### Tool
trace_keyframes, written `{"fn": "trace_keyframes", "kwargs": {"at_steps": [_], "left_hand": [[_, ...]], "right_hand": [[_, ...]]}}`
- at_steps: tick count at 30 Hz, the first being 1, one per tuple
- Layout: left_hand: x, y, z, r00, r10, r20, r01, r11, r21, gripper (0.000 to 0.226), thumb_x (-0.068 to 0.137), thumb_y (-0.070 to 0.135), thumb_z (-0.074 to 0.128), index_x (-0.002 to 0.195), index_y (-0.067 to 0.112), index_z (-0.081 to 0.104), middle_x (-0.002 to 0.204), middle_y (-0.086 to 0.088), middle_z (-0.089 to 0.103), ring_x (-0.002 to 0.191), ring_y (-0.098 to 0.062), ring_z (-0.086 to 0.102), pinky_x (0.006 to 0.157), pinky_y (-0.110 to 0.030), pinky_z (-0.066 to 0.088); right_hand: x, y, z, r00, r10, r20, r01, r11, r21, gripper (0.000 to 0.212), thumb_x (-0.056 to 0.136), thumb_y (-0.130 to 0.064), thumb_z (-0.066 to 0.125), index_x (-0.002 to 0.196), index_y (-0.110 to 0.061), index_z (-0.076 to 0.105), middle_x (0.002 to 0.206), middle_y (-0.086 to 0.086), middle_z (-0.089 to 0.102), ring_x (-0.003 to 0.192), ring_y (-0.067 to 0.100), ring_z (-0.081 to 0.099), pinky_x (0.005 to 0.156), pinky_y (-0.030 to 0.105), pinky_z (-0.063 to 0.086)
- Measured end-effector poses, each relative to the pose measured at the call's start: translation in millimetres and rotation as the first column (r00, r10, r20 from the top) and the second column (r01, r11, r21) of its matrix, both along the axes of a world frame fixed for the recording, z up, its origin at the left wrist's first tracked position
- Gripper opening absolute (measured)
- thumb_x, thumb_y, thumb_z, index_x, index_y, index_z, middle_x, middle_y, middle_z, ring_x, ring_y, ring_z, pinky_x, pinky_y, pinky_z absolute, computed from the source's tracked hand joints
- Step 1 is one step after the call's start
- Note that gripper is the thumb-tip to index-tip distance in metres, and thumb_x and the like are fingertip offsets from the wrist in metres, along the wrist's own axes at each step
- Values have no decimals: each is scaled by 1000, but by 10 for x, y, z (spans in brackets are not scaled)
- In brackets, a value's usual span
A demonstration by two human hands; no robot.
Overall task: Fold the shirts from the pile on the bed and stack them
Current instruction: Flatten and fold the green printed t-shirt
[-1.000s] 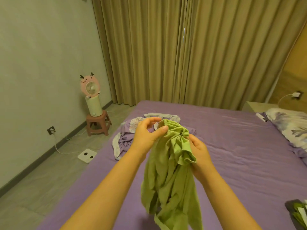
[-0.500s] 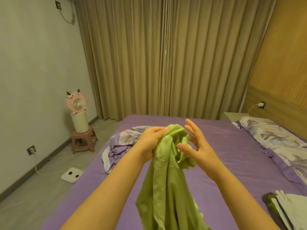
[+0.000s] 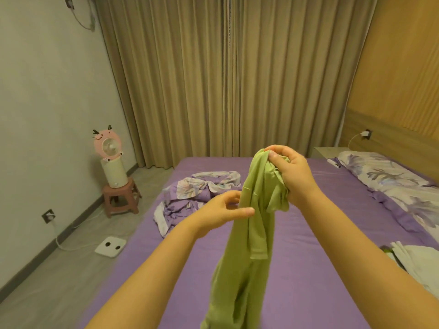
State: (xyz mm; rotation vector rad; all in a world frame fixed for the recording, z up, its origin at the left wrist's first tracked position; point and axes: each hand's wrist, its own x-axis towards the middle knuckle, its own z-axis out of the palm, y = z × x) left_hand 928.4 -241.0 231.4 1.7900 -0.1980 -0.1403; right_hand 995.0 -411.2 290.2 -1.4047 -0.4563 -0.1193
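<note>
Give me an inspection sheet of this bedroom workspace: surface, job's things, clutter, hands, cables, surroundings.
Surface: bed with a purple sheet, mostly bare in the middle.
Job's things: green shirt hangs bunched and unfolded above the bed; folded white clothes lie at the right edge.
Clutter: crumpled floral bedding on the far left of the bed; floral pillow at the right.
Hands: right hand grips the shirt's top; left hand is beside the fabric lower down, blurred, grip unclear.
Cables: white cable runs from a wall socket along the floor; charger plugged in by the headboard.
Surroundings: pink fan on a stool, white scale on the floor, closed curtains.
</note>
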Motion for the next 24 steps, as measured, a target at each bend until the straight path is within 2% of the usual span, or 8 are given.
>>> {"fn": "trace_keyframes", "kwargs": {"at_steps": [4, 7, 10, 12, 15, 18, 21, 24], "left_hand": [[23, -47, -43, 989, 101, 105, -105, 994, 35, 22, 89, 10, 62, 111, 6, 62, 108, -6, 68, 95, -13, 64, 91, -33, 51], [65, 15, 53, 991, 126, 39, -118, 982, -150, 13, 95, 17, 55, 104, 11, 63, 97, -2, 69, 89, -16, 65, 82, -36, 54], [131, 68, 200, 995, 98, 21, -90, 966, -243, 20, 94, 22, 56, 107, 11, 64, 98, -4, 71, 91, -20, 68, 76, -36, 57], [177, 23, 298, 995, 98, 27, -85, 951, -296, 21, 91, 22, 61, 105, 8, 67, 98, -8, 72, 90, -22, 69, 78, -38, 57], [232, -123, 409, 999, 39, 12, -32, 936, -349, 25, 89, 23, 61, 104, 4, 68, 92, -12, 72, 80, -23, 70, 68, -33, 59], [260, -194, 434, 1000, -5, -2, 4, 943, -332, 28, 93, 24, 55, 105, 2, 67, 86, -10, 72, 73, -21, 69, 61, -30, 58], [263, -168, 431, 1000, -5, -5, 4, 964, -267, 29, 93, 26, 55, 107, 4, 68, 86, -10, 71, 72, -21, 68, 58, -29, 56], [246, -139, 437, 1000, 19, -11, -20, 976, -217, 19, 91, 27, 60, 92, 14, 73, 81, -4, 73, 68, -15, 68, 54, -24, 53]], "right_hand": [[34, -10, 18, 999, -35, 11, 35, 998, -43, 16, 94, -12, 54, 85, -20, 64, 76, 3, 65, 66, 11, 61, 64, 27, 53], [136, -186, -1, 968, -198, 155, 234, 935, -268, 12, 94, -15, 52, 89, -21, 61, 83, -2, 63, 80, 13, 59, 76, 32, 49], [138, -361, -68, 943, -199, 268, 307, 831, -464, 10, 91, -16, 55, 89, -24, 61, 97, -7, 60, 94, 12, 55, 78, 26, 45], [53, -399, -125, 956, -99, 276, 222, 860, -460, 12, 89, -16, 60, 93, -27, 64, 115, -13, 59, 108, 7, 55, 85, 21, 44], [-133, -354, -201, 963, 156, 220, -39, 888, -459, 32, 87, -24, 65, 116, -36, 60, 124, -23, 58, 115, -1, 54, 94, 16, 45], [-209, -319, -283, 937, 240, 255, -76, 851, -520, 48, 86, -26, 66, 129, -37, 51, 129, -25, 53, 120, -7, 47, 97, 10, 39], [-207, -342, -303, 936, 213, 281, -39, 854, -518, 35, 82, -24, 70, 113, -37, 59, 114, -22, 61, 108, -5, 54, 89, 13, 44], [-189, -361, -314, 946, 195, 259, -27, 844, -535, 17, 80, -19, 73, 85, -29, 59, 87, -12, 60, 82, 8, 55, 70, 22, 45]]}}
